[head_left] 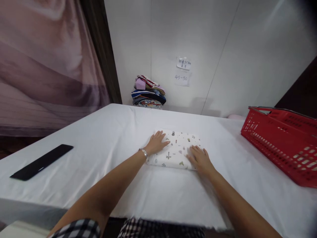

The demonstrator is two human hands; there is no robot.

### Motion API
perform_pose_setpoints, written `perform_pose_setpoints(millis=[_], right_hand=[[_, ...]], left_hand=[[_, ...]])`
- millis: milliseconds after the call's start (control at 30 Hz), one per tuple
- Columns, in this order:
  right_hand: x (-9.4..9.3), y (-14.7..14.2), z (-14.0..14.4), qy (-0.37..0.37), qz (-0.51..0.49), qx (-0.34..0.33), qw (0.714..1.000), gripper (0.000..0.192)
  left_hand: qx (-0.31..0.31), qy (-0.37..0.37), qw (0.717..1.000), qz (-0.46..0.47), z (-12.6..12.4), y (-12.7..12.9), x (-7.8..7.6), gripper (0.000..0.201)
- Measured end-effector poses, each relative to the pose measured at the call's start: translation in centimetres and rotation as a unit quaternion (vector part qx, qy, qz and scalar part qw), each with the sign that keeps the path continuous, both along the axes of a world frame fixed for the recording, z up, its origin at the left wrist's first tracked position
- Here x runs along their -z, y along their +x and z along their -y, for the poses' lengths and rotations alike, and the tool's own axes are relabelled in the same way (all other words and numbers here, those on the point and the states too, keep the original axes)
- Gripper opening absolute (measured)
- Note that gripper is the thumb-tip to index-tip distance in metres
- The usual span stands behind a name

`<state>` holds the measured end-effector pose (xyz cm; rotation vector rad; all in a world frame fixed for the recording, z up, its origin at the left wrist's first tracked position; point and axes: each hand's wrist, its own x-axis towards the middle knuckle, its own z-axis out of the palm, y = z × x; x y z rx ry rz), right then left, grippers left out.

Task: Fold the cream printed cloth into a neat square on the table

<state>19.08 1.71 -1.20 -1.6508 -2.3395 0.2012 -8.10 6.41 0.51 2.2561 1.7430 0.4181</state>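
Both my arms reach straight forward over the white counter (pixel 99 138); left hand (pixel 156 142) lies flat, fingers spread, on the folded cloth (pixel 177 149) at the counter's middle; right hand (pixel 200 159) rests flat on its near right corner; neither grips.

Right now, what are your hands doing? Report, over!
Left hand flat on folded printed cloth. Right hand flat on its near right corner. Cloth lies on white table. Red basket off right, apart.
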Motion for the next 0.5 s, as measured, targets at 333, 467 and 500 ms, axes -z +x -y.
perform_pose_setpoints(millis=[333, 467, 500], right_hand=[[2.3, 3.4, 4.6, 0.008, -0.098, -0.021, 0.995, 0.063], [2.4, 3.6, 4.3, 0.026, -0.064, -0.039, 0.997, 0.056], [2.5, 3.5, 4.2, 0.032, -0.061, -0.040, 0.997, 0.054]], left_hand=[[-0.109, 0.027, 0.982, 0.150, 7.2, -2.7, 1.5, 0.061], [-0.117, 0.012, 0.982, 0.149, 8.6, -2.2, 0.9, 0.063], [-0.124, 0.007, 0.981, 0.151, 8.7, -2.2, 0.9, 0.063]])
